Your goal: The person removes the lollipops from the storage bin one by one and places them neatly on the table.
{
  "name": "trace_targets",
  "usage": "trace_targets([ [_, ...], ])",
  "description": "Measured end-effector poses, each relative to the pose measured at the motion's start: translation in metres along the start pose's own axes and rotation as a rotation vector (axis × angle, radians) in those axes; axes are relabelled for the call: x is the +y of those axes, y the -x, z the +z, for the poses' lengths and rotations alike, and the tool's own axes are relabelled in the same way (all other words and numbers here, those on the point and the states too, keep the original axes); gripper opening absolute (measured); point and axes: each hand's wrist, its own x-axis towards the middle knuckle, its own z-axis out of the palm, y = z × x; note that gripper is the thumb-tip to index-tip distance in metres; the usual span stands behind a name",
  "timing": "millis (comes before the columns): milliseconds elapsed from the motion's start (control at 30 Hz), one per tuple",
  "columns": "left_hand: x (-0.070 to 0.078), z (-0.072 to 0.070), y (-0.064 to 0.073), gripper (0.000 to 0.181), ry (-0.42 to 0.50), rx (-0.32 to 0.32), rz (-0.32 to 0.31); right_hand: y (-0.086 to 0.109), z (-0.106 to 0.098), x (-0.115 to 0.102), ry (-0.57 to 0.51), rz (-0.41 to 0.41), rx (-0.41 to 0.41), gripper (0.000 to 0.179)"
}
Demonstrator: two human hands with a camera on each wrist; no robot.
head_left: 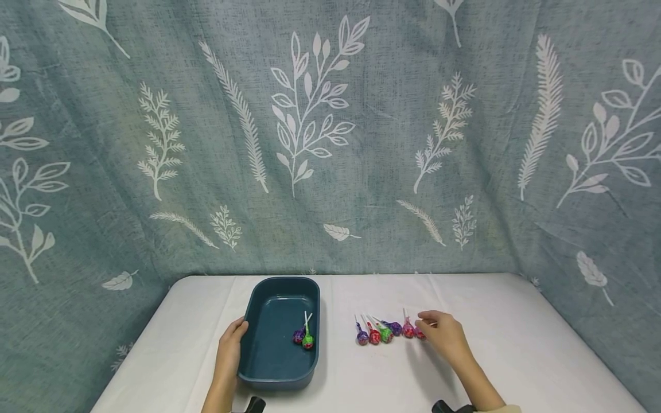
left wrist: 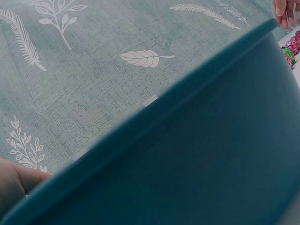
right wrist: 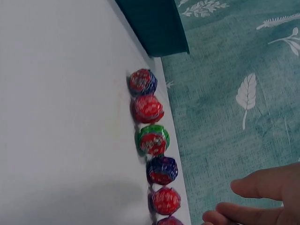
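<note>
My left hand [head_left: 229, 347] holds the left side of a dark teal rectangular basin [head_left: 279, 376]. In the left wrist view its thumb lies at the rim [left wrist: 154, 105]. Inside the basin are a purple lollipop [head_left: 298, 336] and a green lollipop [head_left: 307, 342]. Right of it, several wrapped lollipops lie in a row, from a purple one [head_left: 362, 337] and a red one [head_left: 374, 336] to a green one [head_left: 386, 335]. My right hand [head_left: 444, 332] is over the row's right end, beside a pink lollipop [head_left: 420, 333] partly hidden by it. Its thumb and fingers are apart.
A white cloth covers the table [head_left: 465, 287]. Behind it hangs a blue-green curtain [head_left: 382, 172] with white leaf prints. In the right wrist view a corner of the basin stands beyond the far end of the row.
</note>
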Motion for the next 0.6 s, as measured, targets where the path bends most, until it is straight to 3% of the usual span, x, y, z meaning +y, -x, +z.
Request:
trace_targets([
  [600, -0.001, 0.000, 0.000, 0.055, 0.004, -0.003, 0.021, 0.008, 0.031, -0.032, -0.097, -0.071, -0.054, 0.022],
])
